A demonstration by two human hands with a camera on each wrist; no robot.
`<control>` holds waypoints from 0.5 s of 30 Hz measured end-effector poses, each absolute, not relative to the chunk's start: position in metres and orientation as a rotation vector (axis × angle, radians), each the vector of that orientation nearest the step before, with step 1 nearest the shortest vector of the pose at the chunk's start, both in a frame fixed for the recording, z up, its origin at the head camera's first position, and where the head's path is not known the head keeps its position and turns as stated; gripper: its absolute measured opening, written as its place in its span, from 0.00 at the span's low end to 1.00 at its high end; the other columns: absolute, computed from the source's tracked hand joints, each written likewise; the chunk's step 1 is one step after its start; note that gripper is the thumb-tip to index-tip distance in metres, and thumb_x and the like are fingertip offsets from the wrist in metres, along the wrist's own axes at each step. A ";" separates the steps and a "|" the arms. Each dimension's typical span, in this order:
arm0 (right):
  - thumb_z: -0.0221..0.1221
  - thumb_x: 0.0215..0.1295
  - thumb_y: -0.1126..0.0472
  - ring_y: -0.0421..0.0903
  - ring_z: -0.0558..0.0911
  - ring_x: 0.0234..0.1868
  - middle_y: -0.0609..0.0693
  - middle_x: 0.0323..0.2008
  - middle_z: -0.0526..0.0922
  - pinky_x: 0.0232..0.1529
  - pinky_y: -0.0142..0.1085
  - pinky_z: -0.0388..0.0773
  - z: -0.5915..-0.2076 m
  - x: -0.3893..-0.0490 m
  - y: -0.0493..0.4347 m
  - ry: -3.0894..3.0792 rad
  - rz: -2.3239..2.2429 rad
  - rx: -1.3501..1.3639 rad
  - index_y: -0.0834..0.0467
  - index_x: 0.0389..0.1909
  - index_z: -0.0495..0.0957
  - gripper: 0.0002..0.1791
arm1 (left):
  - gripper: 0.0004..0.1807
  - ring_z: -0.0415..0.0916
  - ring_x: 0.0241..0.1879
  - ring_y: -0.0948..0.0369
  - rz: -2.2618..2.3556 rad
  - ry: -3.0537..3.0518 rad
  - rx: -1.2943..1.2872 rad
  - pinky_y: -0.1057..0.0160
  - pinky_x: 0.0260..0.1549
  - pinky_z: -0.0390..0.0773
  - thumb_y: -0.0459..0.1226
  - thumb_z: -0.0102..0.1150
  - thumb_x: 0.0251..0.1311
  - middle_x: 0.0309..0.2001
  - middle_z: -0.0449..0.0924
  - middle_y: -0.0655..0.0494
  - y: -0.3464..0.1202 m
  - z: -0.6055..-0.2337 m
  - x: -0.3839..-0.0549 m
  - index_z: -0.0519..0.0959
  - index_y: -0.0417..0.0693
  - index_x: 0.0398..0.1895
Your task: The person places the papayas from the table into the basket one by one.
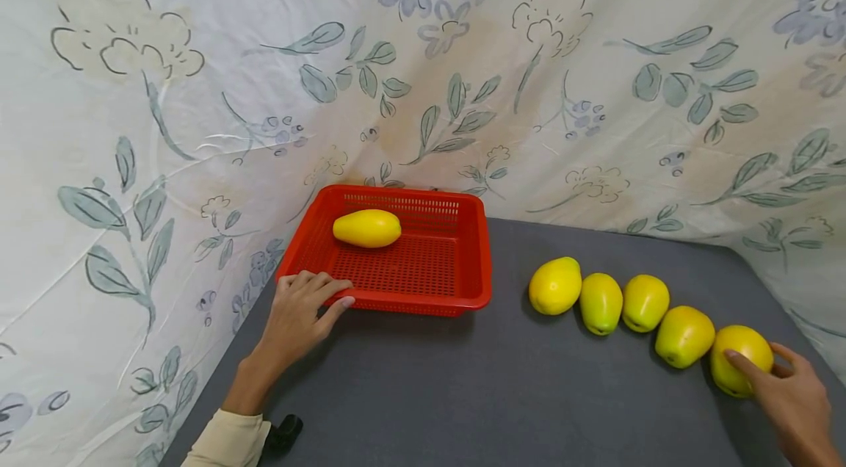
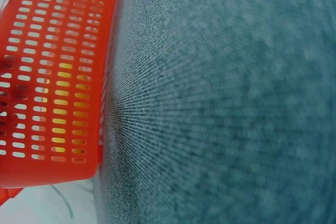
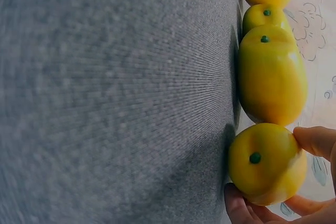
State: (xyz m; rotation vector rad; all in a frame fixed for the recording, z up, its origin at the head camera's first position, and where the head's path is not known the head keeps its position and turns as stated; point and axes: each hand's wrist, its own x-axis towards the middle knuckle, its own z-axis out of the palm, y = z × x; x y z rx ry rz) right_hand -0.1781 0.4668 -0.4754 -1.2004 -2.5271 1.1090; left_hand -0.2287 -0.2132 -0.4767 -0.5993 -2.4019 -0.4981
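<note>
At the near left corner of a red plastic basket (image 1: pixel 472 261), my left hand (image 1: pixel 300 313) holds the rim, fingers over the edge and thumb along the outer side. One long yellow fruit (image 1: pixel 366 228) lies inside the basket toward the back left; its yellow shows through the slots in the left wrist view. On the right, my right hand (image 1: pixel 789 393) grips a glossy yellow-green fruit (image 3: pixel 262 166) with a green stem nub, thumb on one side and fingers on the other. That fruit is the nearest in a row with several similar ones, beside a neighbouring fruit (image 1: pixel 685 336).
Farther along the row, a rounder yellow fruit (image 1: pixel 555 286) sits closest to the basket. Everything stands on a dark grey tabletop (image 1: pixel 502 393). A flowered white cloth (image 1: pixel 463 85) hangs behind and to the left. Beside the left sleeve lies a small black object (image 1: pixel 286 434).
</note>
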 end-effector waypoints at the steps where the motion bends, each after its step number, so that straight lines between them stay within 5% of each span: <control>1: 0.54 0.75 0.36 0.78 0.56 0.77 0.75 0.82 0.42 0.69 0.70 0.63 -0.475 -0.179 0.467 -2.522 1.106 -1.201 0.65 0.85 0.38 0.55 | 0.18 0.76 0.43 0.52 -0.499 -2.402 -0.598 0.45 0.49 0.69 0.48 0.72 0.62 0.42 0.86 0.52 -0.213 -0.477 -0.229 0.89 0.52 0.53; 15: 0.51 0.79 0.41 0.79 0.60 0.75 0.75 0.81 0.47 0.68 0.70 0.65 -0.457 -0.189 0.457 -2.454 1.093 -1.158 0.62 0.85 0.40 0.49 | 0.17 0.76 0.43 0.52 -0.490 -2.406 -0.585 0.44 0.49 0.68 0.47 0.72 0.62 0.42 0.86 0.53 -0.208 -0.475 -0.231 0.89 0.52 0.52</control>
